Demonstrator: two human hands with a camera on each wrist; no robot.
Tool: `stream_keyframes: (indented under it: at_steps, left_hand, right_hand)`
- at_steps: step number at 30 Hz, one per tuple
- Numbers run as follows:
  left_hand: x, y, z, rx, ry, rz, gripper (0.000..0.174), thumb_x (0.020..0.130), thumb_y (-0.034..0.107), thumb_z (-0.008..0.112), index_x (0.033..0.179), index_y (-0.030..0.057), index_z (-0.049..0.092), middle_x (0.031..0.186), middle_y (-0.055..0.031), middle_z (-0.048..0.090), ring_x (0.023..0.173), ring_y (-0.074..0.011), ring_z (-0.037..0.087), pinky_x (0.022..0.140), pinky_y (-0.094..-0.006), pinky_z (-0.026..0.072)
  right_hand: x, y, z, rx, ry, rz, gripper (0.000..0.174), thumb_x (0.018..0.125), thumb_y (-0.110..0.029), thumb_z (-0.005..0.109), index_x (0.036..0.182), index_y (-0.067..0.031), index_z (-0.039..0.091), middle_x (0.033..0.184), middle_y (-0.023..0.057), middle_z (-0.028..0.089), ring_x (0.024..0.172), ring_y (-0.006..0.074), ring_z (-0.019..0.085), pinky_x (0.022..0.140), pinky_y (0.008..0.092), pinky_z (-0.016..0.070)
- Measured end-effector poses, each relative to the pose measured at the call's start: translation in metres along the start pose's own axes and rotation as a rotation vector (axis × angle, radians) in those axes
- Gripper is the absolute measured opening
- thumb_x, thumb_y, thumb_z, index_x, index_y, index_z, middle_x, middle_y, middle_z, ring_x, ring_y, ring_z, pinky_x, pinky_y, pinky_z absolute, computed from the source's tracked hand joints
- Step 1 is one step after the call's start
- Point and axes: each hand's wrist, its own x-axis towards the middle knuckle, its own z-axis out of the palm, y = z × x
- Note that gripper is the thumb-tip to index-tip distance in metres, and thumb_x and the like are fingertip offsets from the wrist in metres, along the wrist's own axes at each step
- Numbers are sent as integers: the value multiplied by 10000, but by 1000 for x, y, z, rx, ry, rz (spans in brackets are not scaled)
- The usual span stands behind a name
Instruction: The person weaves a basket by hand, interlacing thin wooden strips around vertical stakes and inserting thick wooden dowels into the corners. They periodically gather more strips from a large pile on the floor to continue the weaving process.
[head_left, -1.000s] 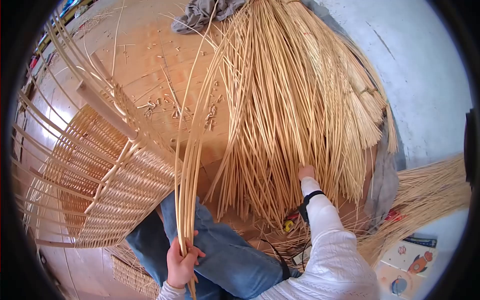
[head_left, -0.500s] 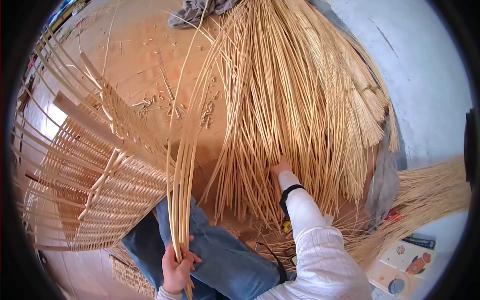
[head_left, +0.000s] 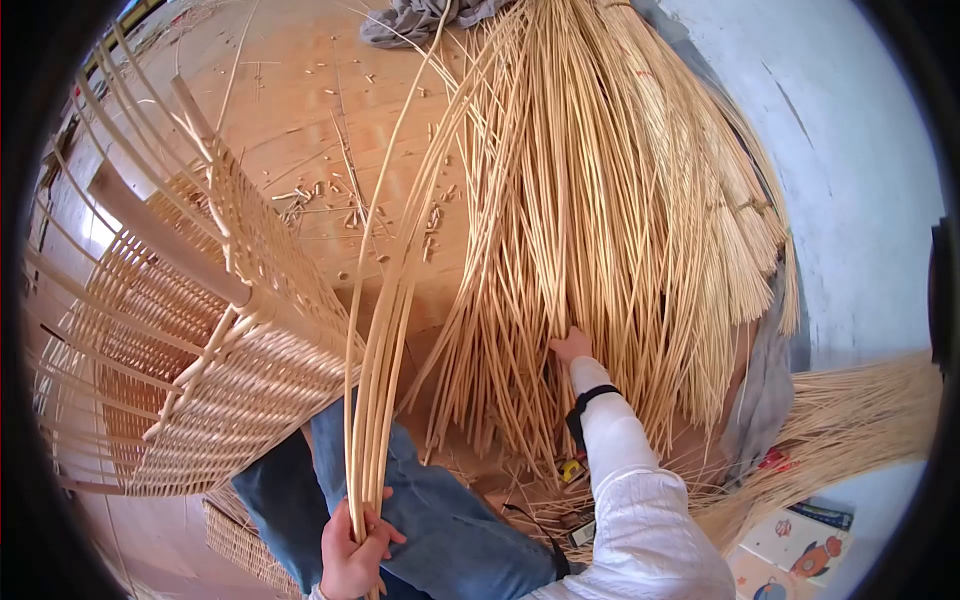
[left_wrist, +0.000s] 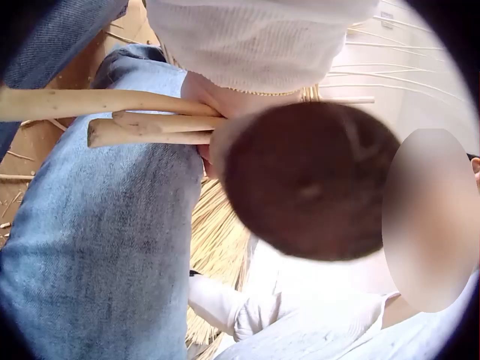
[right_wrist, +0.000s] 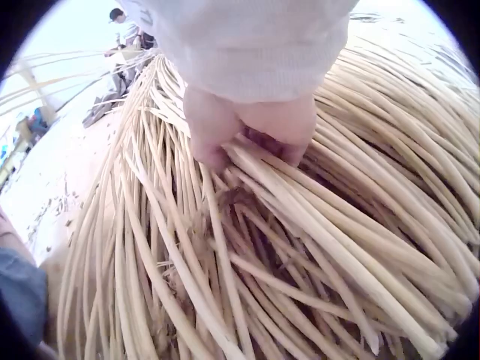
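In the head view my left hand grips several long pale rods near their lower ends, above the jeans; their cut ends stick out of the fist in the left wrist view. My right hand reaches into the big fanned pile of rods. In the right wrist view that hand has its thumb and fingers curled round a few thick rod ends at the pile's surface. The fingertips are partly hidden by the rods.
A partly woven basket with upright stakes stands at the left. Cut scraps lie on the wooden floor, a grey cloth behind them. More rods and a picture-covered box lie at the right. Another person is in the background.
My right hand has moved left across the pile from where it was a second ago. My left hand keeps its grip on the rods, and the head view has shifted slightly.
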Motion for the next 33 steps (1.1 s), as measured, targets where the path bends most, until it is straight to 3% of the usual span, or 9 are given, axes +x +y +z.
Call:
stream_keyframes:
  at_steps: [3,7,9,11,15,16,20,23,33]
  left_hand:
    - [4,-6,-1,-14,75,-9,184,820,-128,500,904,9,411,1239,-271,531,632,-192,649,503,-243,492]
    - [2,-8,0,-6,76,2,182,822,-126,503,906,5,410,1241,-270,531,634,-188,647,510,-245,494]
    - [2,-5,3,3,83,2,180,824,-122,505,910,6,411,1247,-262,531,640,-185,648,508,-239,490]
    - [2,-4,6,8,76,16,178,826,-119,504,911,8,413,1247,-257,533,641,-184,647,505,-237,487]
    - [-2,-15,-3,28,31,73,118,857,-73,497,926,7,446,1274,-230,558,706,-171,679,501,-224,463]
    - [-7,-13,-3,29,39,81,115,862,-67,502,928,6,444,1270,-223,569,710,-173,682,499,-226,464]
    - [-6,-28,-1,49,52,149,114,863,-55,504,931,13,443,1246,-196,589,689,-165,671,497,-230,464]
    - [-11,-29,1,109,48,199,181,824,-103,494,935,19,422,1231,-219,571,659,-170,654,482,-224,458]
    - [-69,-36,-3,143,14,302,159,786,-68,538,901,9,459,1199,-168,617,669,-155,629,547,-276,498]
  right_hand:
    - [1,22,11,294,122,-19,761,740,-365,688,1316,92,490,1182,266,615,1098,363,607,923,413,484]
    - [-1,29,5,935,-132,91,926,759,-362,691,1473,69,286,1442,273,437,1325,324,460,1052,390,401]
    - [-5,9,7,937,-150,124,972,765,-420,717,1494,31,259,1396,272,468,1268,349,502,1020,384,441]
    - [-14,-22,14,234,74,60,870,777,-441,663,1434,40,357,1390,275,488,1272,388,504,1032,428,426]
    - [-65,-64,-12,211,269,124,560,792,-438,623,1105,27,609,1099,261,653,1052,428,621,907,496,487]
    - [-68,-69,-11,134,459,35,479,798,-411,635,981,32,619,892,215,682,838,367,682,734,461,538]
    - [-75,-27,-70,844,155,-98,279,817,-250,642,862,14,567,668,119,608,517,198,590,458,329,478]
    - [-81,-10,-135,948,-70,-71,333,829,-244,623,909,71,549,691,137,619,514,202,591,450,346,466]
    - [-165,-16,-203,869,122,-242,287,834,-209,612,930,61,624,697,154,649,569,212,632,463,346,502]
